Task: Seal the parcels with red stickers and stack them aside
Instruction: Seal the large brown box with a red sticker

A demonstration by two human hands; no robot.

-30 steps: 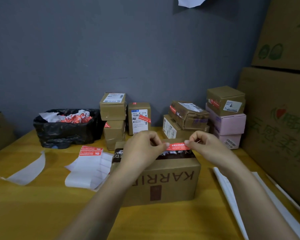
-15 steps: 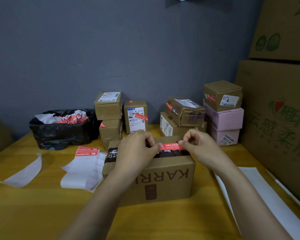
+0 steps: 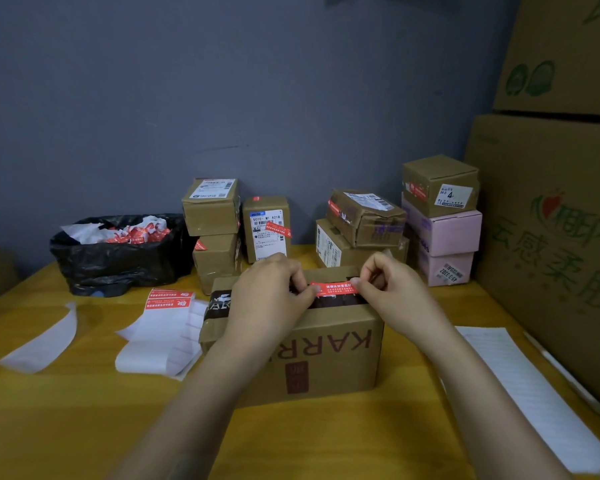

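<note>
Two hands lay a red sticker [image 3: 333, 289] on the brown parcel [image 3: 326, 355].
The left hand [image 3: 267, 296] pinches its left end and the right hand [image 3: 392, 292] pinches its right end, I think to hold it stretched and straight over the dark tape on the parcel's top; it is a narrow red strip with white print.
</note>
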